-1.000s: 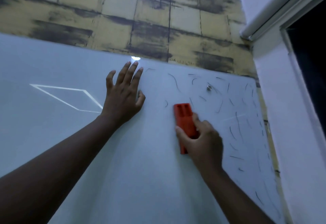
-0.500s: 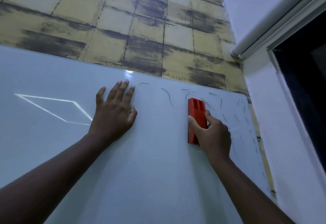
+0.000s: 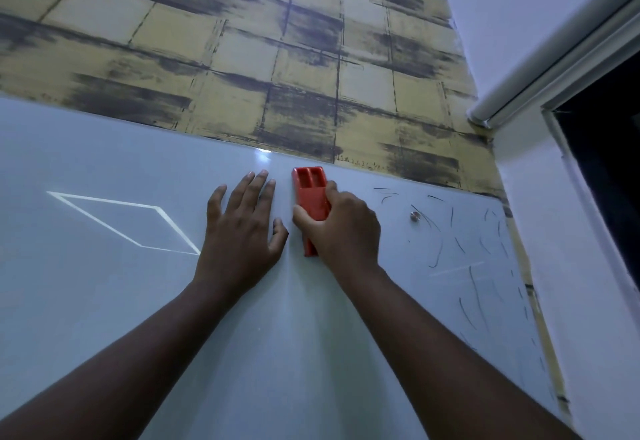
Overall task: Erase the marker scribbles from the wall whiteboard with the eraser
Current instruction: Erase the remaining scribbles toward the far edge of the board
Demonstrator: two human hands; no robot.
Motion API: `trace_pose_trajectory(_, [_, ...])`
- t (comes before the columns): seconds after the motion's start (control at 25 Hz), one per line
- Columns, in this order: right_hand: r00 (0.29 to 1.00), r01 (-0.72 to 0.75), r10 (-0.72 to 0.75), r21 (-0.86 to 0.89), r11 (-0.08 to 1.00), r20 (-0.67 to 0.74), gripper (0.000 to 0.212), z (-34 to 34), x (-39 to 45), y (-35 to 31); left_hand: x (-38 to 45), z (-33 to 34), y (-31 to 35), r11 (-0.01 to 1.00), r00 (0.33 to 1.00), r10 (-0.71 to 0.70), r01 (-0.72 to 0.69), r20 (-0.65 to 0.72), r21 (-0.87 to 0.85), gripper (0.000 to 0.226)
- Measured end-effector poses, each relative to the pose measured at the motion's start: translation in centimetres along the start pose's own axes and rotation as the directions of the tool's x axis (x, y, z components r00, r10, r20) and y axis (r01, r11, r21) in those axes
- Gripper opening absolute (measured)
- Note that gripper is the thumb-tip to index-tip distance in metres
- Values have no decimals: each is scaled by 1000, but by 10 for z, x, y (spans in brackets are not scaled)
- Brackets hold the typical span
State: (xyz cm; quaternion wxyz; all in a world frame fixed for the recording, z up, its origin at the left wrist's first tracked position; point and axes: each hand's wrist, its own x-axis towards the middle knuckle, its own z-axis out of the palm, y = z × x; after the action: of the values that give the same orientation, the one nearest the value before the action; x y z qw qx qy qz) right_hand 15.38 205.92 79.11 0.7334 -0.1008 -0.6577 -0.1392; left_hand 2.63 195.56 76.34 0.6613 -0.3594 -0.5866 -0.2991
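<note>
Whiteboard (image 3: 104,301) scribbles (image 3: 474,259) cluster at the board's right side. The right hand (image 3: 341,228) grips the red eraser (image 3: 310,197) near the top edge; the left hand (image 3: 239,231) presses flat, fingers spread. Risk: strokes running past the edge onto wallpaper (image 3: 277,76), or missing faint marks.

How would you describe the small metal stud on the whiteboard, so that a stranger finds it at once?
Start at the whiteboard on the wall and go to its upper right part, right of the right hand that holds the red eraser. There, among thin dark marker scribbles, sits the metal stud. It alone is round, shiny and raised; the marks around it are flat lines.
</note>
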Motion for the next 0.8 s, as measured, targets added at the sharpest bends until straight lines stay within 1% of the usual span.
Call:
trace_pose_trajectory(0.08, [997, 70, -69, -15, 997, 29, 67, 2, 9, -4, -1, -1, 0, 999, 1000, -16, 16, 0, -47, 73])
trace_pose_trajectory(0.16, [997, 75, -74, -50, 996, 30, 68, 1, 16, 4, -2, -2, 0, 997, 1000, -16, 15, -4, -75, 72])
trace_pose_trajectory(0.2, [1000, 26, -25, -59, 998, 16, 68, -1, 21, 10, -3, -2, 1, 997, 1000, -12, 11, -14, -81, 73])
trace_pose_trajectory(0.24, [998, -59, 59, -56, 997, -5, 67, -4, 29, 19, -4, -3, 1, 996, 1000, -8, 6, -23, -84, 73])
trace_pose_trajectory(0.32, [966, -255, 252, -43, 966, -58, 64, -13, 44, 39, -7, -4, -1, 996, 1000, -1, -1, -23, -92, 69])
trace_pose_trajectory(0.36, [944, -322, 318, -38, 946, -83, 60, -18, 48, 51, -8, -4, -1, 995, 1000, 6, -8, -17, -95, 69])
trace_pose_trajectory(0.44, [921, -379, 372, -39, 925, -115, 52, -22, 49, 69, -9, -4, -3, 995, 1000, 29, -29, 1, -98, 69])
trace_pose_trajectory(0.52, [926, -363, 354, -50, 930, -131, 51, -22, 37, 78, -9, -5, -4, 995, 999, 42, -40, 21, -94, 69])
trace_pose_trajectory(0.56, [936, -335, 325, -56, 941, -132, 54, -21, 28, 80, -10, -6, -4, 995, 999, 41, -39, 27, -87, 69])
trace_pose_trajectory(0.64, [961, -260, 253, -54, 964, -110, 67, -24, 9, 87, -11, -6, -1, 995, 999, 34, -32, 22, -92, 70])
trace_pose_trajectory(0.72, [981, -186, 185, -8, 983, -64, 76, -32, -9, 103, -11, -7, 5, 990, 1000, 12, -13, -3, -142, 69])
trace_pose_trajectory(0.8, [986, -164, 163, 48, 985, 17, 80, -45, -26, 124, -9, -9, 14, 980, 999, -21, 14, -31, -199, 62])
